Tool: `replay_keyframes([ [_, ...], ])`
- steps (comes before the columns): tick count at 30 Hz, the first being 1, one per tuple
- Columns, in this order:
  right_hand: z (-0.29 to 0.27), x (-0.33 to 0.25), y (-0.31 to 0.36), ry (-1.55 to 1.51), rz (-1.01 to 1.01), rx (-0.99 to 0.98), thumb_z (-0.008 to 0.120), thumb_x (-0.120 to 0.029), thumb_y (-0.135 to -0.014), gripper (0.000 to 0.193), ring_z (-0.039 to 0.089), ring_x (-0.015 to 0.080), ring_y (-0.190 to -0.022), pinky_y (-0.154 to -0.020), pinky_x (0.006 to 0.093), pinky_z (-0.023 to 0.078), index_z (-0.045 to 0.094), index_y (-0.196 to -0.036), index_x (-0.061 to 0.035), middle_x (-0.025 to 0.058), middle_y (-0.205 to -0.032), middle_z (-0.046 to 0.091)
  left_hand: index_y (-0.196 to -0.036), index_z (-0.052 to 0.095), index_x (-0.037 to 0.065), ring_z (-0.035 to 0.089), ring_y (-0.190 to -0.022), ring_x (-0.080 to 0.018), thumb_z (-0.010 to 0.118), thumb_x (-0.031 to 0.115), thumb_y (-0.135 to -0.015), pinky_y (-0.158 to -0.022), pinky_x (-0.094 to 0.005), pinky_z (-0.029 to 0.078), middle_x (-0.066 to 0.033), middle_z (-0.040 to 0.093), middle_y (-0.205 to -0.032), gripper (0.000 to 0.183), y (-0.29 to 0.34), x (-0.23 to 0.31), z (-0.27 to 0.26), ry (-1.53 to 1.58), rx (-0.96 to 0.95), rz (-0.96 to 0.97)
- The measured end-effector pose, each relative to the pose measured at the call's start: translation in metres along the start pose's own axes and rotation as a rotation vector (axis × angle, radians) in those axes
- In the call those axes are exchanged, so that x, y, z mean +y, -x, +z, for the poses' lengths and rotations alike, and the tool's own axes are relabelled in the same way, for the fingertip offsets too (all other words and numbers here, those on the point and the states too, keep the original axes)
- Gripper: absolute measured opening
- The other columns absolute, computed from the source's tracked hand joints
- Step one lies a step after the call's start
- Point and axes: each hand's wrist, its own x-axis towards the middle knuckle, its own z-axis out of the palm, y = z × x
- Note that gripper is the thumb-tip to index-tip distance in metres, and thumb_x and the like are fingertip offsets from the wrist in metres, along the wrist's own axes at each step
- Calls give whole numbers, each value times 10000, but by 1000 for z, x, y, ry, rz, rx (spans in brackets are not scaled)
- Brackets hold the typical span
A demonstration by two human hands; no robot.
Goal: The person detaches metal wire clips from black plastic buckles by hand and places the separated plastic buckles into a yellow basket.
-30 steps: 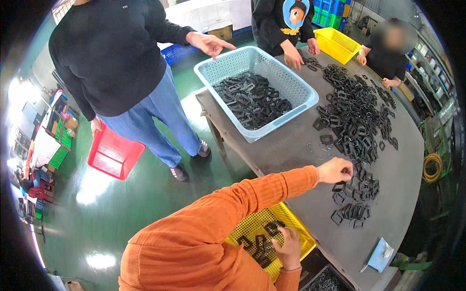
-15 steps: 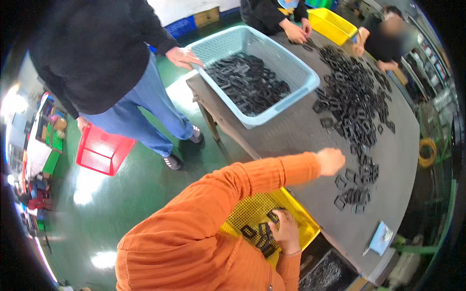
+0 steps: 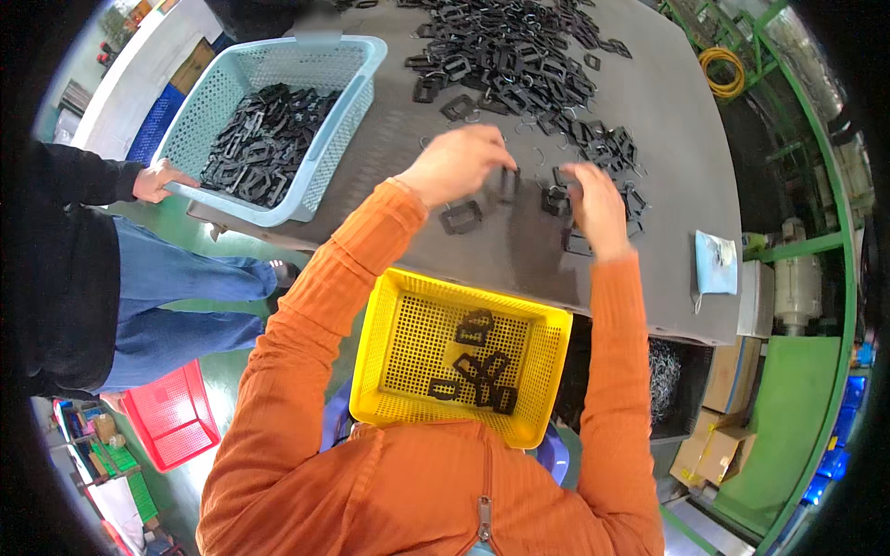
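Over the grey table (image 3: 667, 278) my left hand (image 3: 454, 167) pinches a black rectangular frame (image 3: 509, 185), which hangs upright from the fingertips. Another loose black frame (image 3: 461, 217) lies on the table just below that hand. My right hand (image 3: 600, 208), slightly blurred, has its thumb and fingertips closed on a black frame (image 3: 560, 176) at the near end of the pile. The pile of black frames (image 3: 519, 56) spreads away to the far side, with small metal hooks among them. In front of my body a yellow perforated basket (image 3: 369, 371) holds several black frames (image 3: 482, 369).
A light blue basket (image 3: 357, 97) full of black frames stands at the table's left. Beside it a person grips its rim and has a red basket (image 3: 171, 417) low down. A blue packet (image 3: 716, 264) lies at right; a black bin of metal bits (image 3: 691, 417) sits below.
My view has turned, with the light blue basket now farther left. My right hand has left the yellow basket and reached the pile. My left hand now pinches a black frame.
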Motion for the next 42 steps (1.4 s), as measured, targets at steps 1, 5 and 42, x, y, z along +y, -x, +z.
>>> replay_keyframes([
  [1,3,14,-10,87,-30,-37,617,-47,-752,248,540,274,-1012,-796,374,463,630,-997,-84,46,-1074,595,-952,669,66,591,-797,-298,573,26,-780,-713,-367,490,-110,591,-885,201,-1,-2,2,46,102,31],
  [5,7,40,-34,234,-22,-295,662,-63,-715,297,496,255,-1078,-838,394,438,631,-1009,-95,40,-1102,569,-981,677,85,567,-675,-101,554,37,-848,-594,-231,469,-6,635,-825,187,-2,-18,6,441,139,-401],
  [42,-11,-22,-14,-1141,624,-434,541,-84,-789,175,619,150,-637,-539,265,482,624,-929,-21,78,-825,649,-986,601,39,535,-594,-96,523,136,-880,-529,-264,446,-31,572,-681,163,-64,-15,5,450,-210,-288],
])
